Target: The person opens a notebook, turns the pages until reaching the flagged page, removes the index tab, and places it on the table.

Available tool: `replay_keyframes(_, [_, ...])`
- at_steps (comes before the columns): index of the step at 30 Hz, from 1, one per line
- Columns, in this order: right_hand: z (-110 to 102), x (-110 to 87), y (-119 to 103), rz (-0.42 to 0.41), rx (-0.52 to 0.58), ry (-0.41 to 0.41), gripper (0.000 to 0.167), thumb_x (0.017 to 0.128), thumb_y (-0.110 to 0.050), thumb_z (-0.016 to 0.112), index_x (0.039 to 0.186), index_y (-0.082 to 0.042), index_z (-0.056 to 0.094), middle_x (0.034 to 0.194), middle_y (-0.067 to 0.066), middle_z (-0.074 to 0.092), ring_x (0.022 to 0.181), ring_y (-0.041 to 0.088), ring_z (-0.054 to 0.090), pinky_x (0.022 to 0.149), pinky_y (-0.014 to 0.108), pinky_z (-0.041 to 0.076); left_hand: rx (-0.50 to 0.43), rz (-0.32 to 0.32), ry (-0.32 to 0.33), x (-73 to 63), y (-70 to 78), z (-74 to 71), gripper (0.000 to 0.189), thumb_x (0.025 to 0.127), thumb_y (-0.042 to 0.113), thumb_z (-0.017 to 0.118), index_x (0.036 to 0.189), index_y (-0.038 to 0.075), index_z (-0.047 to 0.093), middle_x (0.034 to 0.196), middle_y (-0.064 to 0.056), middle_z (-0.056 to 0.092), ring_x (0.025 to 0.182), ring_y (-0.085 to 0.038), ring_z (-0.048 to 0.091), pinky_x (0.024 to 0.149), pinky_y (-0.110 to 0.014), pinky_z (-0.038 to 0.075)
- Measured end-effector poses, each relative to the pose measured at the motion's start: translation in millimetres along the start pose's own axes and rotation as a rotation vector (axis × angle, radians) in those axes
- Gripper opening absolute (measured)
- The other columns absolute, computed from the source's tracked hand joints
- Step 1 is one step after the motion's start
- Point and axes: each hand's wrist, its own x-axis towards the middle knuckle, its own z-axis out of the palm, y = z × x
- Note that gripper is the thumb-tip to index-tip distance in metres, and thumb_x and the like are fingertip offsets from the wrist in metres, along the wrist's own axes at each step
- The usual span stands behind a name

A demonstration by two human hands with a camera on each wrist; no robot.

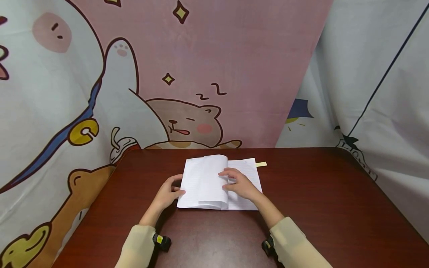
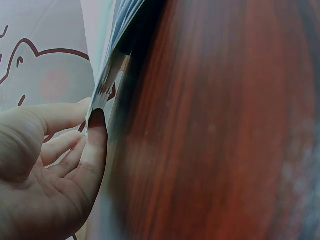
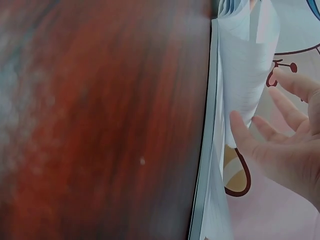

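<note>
A notebook (image 1: 192, 182) with lined white pages lies spread on the table in the head view. My left hand (image 1: 166, 192) pinches its left edge; the left wrist view has the thumb on one side of the page stack (image 2: 104, 75) and a finger on the other. Near the middle, a page (image 1: 214, 178) curves up beside the fold. My right hand (image 1: 242, 184) is over the right half, its fingertips at that curved page. In the right wrist view its fingers (image 3: 287, 102) are spread and loosely bent, with the thumb close to the paper (image 3: 242, 75); firm contact is unclear.
A yellow tab (image 1: 261, 164) sticks out at the notebook's upper right. The dark reddish-brown table (image 1: 318, 204) reaches back to a cartoon-printed cloth (image 1: 251, 74). White cloth (image 1: 378, 93) hangs along the right side. Both wrists carry small black cameras (image 1: 162, 242).
</note>
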Motion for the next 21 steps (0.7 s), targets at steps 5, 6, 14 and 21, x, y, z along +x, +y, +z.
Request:
replay_keyframes(5, [2.8, 1.1, 1.5, 0.004, -0.03, -0.007, 0.043, 0.085, -0.001, 0.072, 0.126, 0.003, 0.063, 0.148, 0.031, 0.041, 0.125, 0.05, 0.052, 0.108, 0.058, 0.042, 0.001, -0.007, 0.005, 0.1, 1.3, 0.1, 0.057, 0.086, -0.004, 0.071, 0.14, 0.0, 0.051, 0.143, -0.023, 0.05, 0.096, -0.027, 0.065, 0.071, -0.025, 0.054])
replay_keyframes(6, [3.4, 1.3, 1.6, 0.003, -0.034, -0.008, 0.043, 0.085, -0.001, 0.072, 0.126, 0.003, 0.063, 0.148, 0.031, 0.041, 0.124, 0.05, 0.053, 0.108, 0.058, 0.042, 0.003, -0.006, 0.005, 0.2, 1.5, 0.2, 0.057, 0.087, -0.004, 0.07, 0.14, 0.0, 0.051, 0.143, -0.023, 0.05, 0.096, -0.026, 0.065, 0.072, -0.026, 0.054])
replay_keyframes(14, [6.6, 1.5, -3.6, 0.017, -0.106, -0.013, 0.041, 0.085, -0.003, 0.073, 0.126, 0.0, 0.065, 0.147, 0.028, 0.044, 0.125, 0.048, 0.054, 0.107, 0.057, 0.042, -0.013, -0.028, 0.005, 1.7, 1.2, 0.4, 0.055, 0.088, 0.0, 0.07, 0.14, 0.002, 0.051, 0.143, -0.022, 0.05, 0.094, -0.023, 0.065, 0.071, -0.027, 0.054])
replay_keyframes(21, [12.1, 3.3, -6.3, 0.001, -0.165, -0.028, 0.041, 0.085, -0.003, 0.073, 0.125, -0.002, 0.066, 0.149, 0.027, 0.046, 0.128, 0.045, 0.054, 0.109, 0.055, 0.041, -0.041, -0.041, 0.011, 2.5, 0.0, 1.4, 0.053, 0.09, 0.003, 0.07, 0.14, 0.001, 0.052, 0.143, -0.022, 0.05, 0.091, -0.02, 0.066, 0.069, -0.028, 0.056])
